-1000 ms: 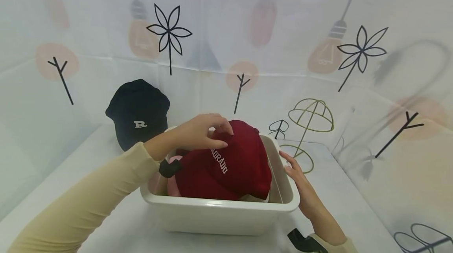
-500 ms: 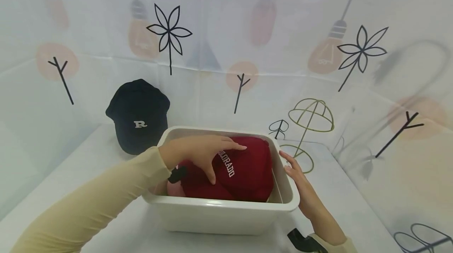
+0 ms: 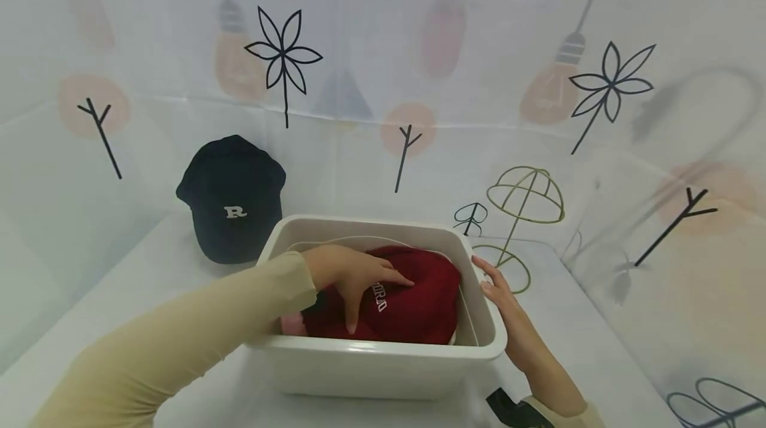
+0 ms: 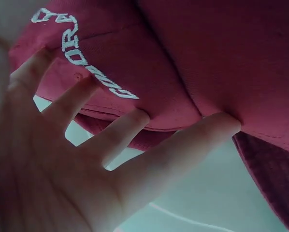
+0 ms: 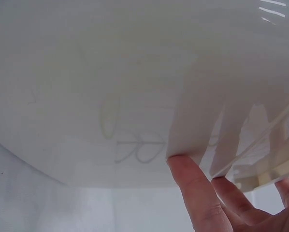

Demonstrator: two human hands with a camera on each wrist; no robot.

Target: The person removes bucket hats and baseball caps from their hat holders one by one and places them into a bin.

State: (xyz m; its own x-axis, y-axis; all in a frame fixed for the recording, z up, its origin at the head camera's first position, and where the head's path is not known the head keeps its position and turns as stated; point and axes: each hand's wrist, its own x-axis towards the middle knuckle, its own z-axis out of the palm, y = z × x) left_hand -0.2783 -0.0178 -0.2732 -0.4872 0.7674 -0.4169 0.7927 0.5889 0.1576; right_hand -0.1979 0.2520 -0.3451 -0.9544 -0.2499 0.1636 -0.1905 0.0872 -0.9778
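Head view: left hand (image 3: 350, 276), fingers spread, presses red cap (image 3: 413, 302) into white bin (image 3: 383, 365); flat right hand (image 3: 514, 328) steadies it; next, release.

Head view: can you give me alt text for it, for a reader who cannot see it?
A person's left hand presses spread fingers on a dark red cap inside a white plastic bin, while the right hand rests flat against the bin's right side. A black cap and a wire hat stand sit behind, before a patterned backdrop.
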